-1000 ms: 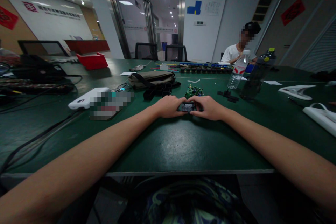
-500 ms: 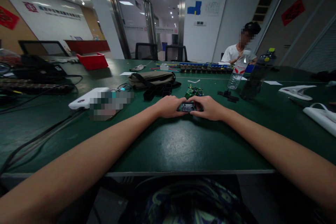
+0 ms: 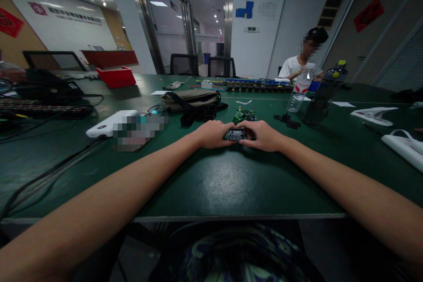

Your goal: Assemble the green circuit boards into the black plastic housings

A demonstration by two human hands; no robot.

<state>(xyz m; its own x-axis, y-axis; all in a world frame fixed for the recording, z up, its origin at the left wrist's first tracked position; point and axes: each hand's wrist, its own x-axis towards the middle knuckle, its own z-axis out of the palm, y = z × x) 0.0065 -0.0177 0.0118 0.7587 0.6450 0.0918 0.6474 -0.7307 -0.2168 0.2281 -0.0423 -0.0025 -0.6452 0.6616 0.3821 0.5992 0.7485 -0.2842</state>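
together, left hand (image 3: pixel 214 135) and right hand (image 3: pixel 264 135) pinching small black box (image 3: pixel 236 135), forearms (image 3: pixel 132 185) converging

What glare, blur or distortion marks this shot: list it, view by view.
Head view: pale glare on the table, near its front edge; head view again: print on the block between left hand and right hand, too small to read; same head view: forearms stretched toward the frame's edges.
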